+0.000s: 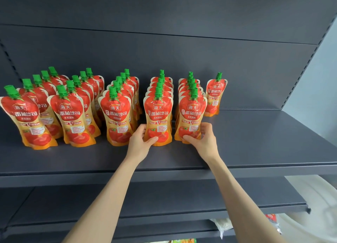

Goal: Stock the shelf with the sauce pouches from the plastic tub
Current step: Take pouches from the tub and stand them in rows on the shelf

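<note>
Two forearms reach up to the shelf [255, 142], one hand per front pouch.
By the base, the left hand [141, 139] grips the fourth row's front pouch [158, 113]; the right hand [202, 138] grips the fifth row's front pouch [192, 113]. Both stand upright, green spouts up, red labels outward. A lone pouch [215, 95] stands further back and right, nearer the right hand.

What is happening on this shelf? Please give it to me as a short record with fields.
Place: dark grey shelf
Stock: red sauce pouches with green caps, upright, in five front-to-back rows
Extra: lone pouch standing at the back, right of the rows
Left hand: holds the fourth row's front pouch low down
Right hand: holds the fifth row's front pouch low down
</note>
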The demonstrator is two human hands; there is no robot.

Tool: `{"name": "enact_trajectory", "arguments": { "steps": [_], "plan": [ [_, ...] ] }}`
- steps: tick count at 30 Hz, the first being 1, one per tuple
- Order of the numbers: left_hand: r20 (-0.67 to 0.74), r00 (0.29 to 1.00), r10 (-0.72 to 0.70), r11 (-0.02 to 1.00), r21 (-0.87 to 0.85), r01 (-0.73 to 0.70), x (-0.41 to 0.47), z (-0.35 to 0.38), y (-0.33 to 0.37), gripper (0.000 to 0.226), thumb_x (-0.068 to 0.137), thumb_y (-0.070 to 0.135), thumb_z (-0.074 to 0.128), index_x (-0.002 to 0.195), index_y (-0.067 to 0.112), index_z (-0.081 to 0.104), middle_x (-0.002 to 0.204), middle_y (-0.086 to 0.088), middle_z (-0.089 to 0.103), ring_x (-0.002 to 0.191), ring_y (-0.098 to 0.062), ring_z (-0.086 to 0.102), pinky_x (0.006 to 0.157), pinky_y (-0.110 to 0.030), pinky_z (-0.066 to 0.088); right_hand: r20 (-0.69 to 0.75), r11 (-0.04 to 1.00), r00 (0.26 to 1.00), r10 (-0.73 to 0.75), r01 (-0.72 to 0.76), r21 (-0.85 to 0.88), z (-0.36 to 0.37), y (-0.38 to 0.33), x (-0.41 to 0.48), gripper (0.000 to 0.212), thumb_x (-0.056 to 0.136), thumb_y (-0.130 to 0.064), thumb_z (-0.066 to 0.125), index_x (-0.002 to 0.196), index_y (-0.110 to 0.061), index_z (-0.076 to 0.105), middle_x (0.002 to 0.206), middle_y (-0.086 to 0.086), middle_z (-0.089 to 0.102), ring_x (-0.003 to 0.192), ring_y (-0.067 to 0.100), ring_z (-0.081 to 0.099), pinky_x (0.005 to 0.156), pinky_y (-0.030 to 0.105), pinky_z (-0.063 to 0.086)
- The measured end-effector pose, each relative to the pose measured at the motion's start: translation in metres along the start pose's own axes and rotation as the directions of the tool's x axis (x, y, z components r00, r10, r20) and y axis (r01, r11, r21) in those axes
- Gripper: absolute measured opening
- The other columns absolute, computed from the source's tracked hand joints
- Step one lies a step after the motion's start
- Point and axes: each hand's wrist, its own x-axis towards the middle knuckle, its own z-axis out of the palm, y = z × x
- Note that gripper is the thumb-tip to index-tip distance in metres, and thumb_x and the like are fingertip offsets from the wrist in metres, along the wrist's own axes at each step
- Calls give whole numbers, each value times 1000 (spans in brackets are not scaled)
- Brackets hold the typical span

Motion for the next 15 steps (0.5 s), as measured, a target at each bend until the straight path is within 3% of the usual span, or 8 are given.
{"name": "enact_trajectory", "arguments": {
  "steps": [3, 8, 15],
  "plan": [
    [7, 1000, -16, 1000, 11, 16, 0, 0, -1, 44, 84, 17, 69, 123, 14, 50, 119, 1, 61, 107, -11, 57, 89, -30, 47, 21, 998, 1000, 19, -21, 55, 0, -2, 3, 54, 72, -23, 82, 108, -22, 43, 98, -18, 57, 88, 0, 60, 59, 6, 48],
    [9, 1000, -26, 1000, 6, 26, -1, -2, -1, 42, 83, 18, 70, 122, 15, 52, 120, 1, 61, 109, -12, 57, 94, -35, 48, 53, 997, 999, 14, -18, 76, -5, 2, 7, 46, 73, -22, 81, 105, -22, 49, 99, -16, 62, 91, 0, 62, 64, 9, 51],
    [25, 1000, -14, 1000, 8, 14, -1, -1, 0, 38, 84, 17, 68, 119, 17, 52, 112, 9, 60, 102, -5, 57, 89, -28, 47, 103, 998, 995, 6, -12, 59, -9, 4, 9, 44, 77, -23, 78, 110, -21, 48, 102, -14, 61, 91, -1, 61, 65, 9, 50]
  ]
}}
